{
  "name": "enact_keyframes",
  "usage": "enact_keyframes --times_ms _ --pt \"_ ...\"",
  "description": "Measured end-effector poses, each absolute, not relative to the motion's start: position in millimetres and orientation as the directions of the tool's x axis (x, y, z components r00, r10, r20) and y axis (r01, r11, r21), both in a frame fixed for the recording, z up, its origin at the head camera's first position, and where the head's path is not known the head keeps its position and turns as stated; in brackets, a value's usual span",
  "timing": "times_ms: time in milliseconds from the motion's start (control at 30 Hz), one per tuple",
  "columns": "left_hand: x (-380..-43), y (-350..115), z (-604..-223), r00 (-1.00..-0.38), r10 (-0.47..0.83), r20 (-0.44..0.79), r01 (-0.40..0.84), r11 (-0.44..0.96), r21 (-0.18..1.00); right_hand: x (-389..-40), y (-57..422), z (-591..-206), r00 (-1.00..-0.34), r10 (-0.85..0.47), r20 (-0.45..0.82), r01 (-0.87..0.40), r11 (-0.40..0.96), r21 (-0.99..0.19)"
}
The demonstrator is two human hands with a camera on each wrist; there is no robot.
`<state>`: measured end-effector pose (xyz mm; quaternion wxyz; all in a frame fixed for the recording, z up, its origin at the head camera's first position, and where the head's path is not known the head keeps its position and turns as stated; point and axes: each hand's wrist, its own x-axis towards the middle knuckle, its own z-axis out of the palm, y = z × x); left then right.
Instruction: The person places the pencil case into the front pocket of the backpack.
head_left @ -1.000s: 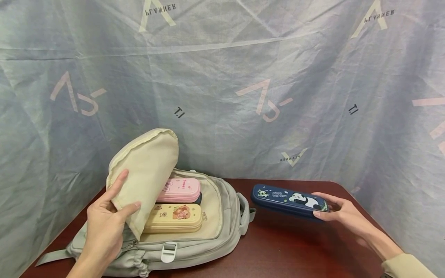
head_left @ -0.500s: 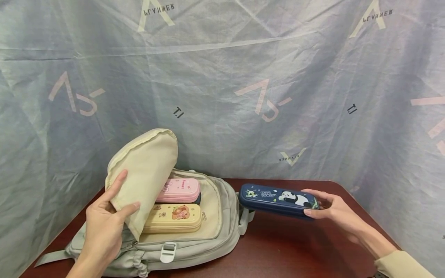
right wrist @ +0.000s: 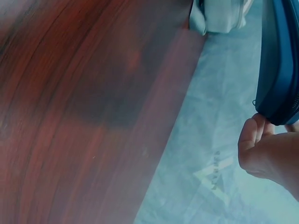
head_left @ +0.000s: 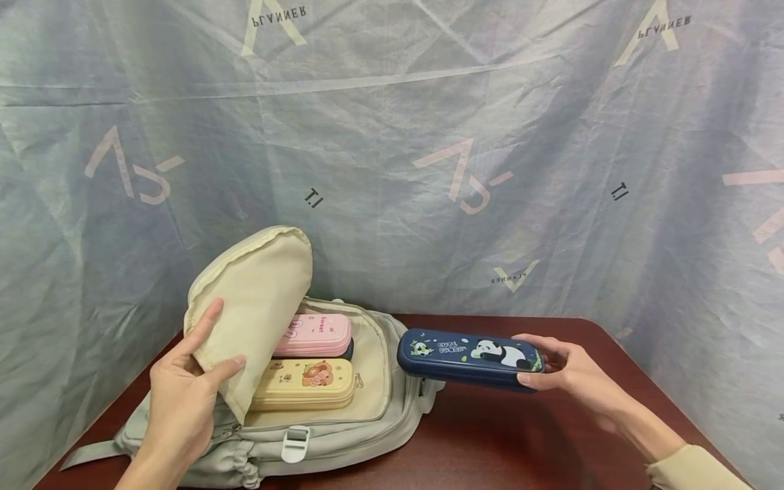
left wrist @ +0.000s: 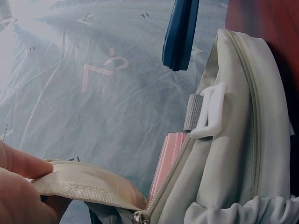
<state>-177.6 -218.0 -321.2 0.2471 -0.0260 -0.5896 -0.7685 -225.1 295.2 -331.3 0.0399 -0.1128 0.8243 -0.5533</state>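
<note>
My left hand pinches the edge of the backpack's cream-lined front flap and holds it raised. The pale grey-green backpack lies on the table with that pocket open. Inside it are a pink pencil case, a yellow pencil case and a dark one mostly hidden under the pink. My right hand grips the right end of a navy panda pencil case, thumb on the near side. The case is in the air, its left end overlapping the backpack's right edge in the head view.
The dark red wooden table extends right of the backpack. A grey-blue printed cloth hangs behind and at both sides. A white buckle sits on the backpack's near side, and a strap trails off at left.
My right hand has carried the navy pencil case leftward from over the table to the backpack's right edge. My left hand stays at the flap.
</note>
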Motion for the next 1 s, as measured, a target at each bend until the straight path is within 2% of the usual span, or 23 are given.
enact_keyframes --times_ms 333,1000 --pt "-178 -219 -321 -0.884 -0.341 0.320 0.395 -0.179 0.901 -222 274 -327 -0.967 -0.255 0.013 -0.094 0.306 -0.947" --pt "-177 -218 -321 -0.878 -0.343 0.335 0.415 -0.194 0.889 -227 232 -333 -0.950 -0.306 0.068 -0.147 0.244 -0.959"
